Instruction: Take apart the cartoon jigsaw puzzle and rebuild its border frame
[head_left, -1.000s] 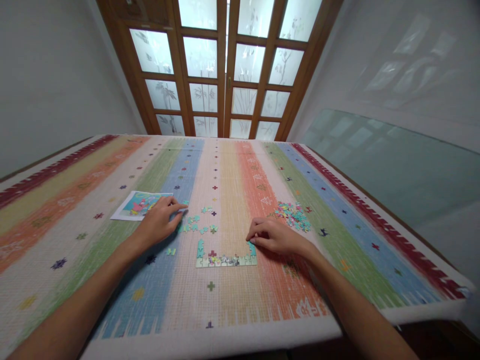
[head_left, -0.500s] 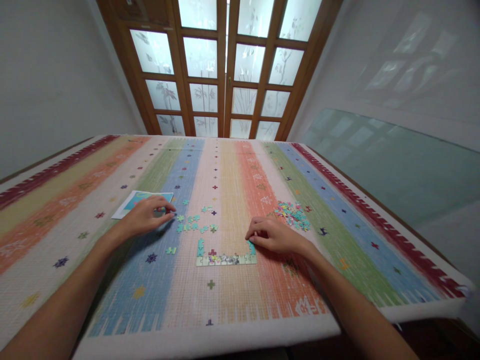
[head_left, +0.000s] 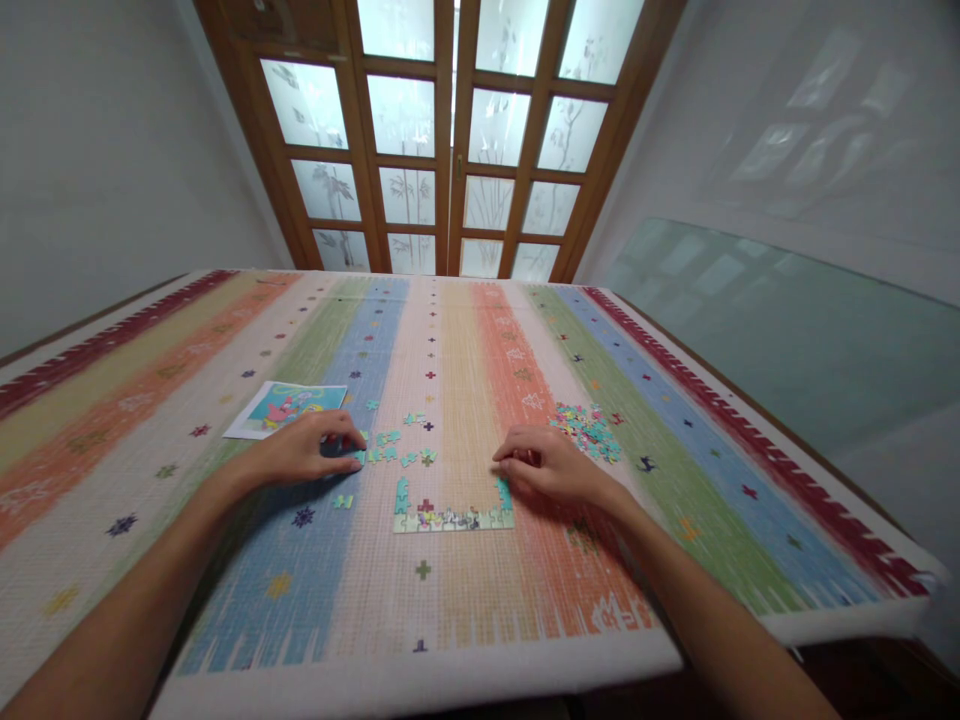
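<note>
Landmark: puzzle frame [head_left: 453, 512]; bottom edge and two side stubs joined; interior unfilled
Left hand [head_left: 304, 455]: left of frame; fingers curled on loose pieces [head_left: 390, 447]
Right hand [head_left: 551, 466]: at frame's right stub; fingertips pinched, contents unclear
Piece heap [head_left: 587, 427]: right of frame; unsorted
Reference picture [head_left: 287, 408]: far left

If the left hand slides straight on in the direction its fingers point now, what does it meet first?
Probably the loose teal pieces. The left hand lies on the cloth with its fingers pointing right, and the nearest piece seems to sit just at the fingertips. Whether they already touch it is unclear.
</note>
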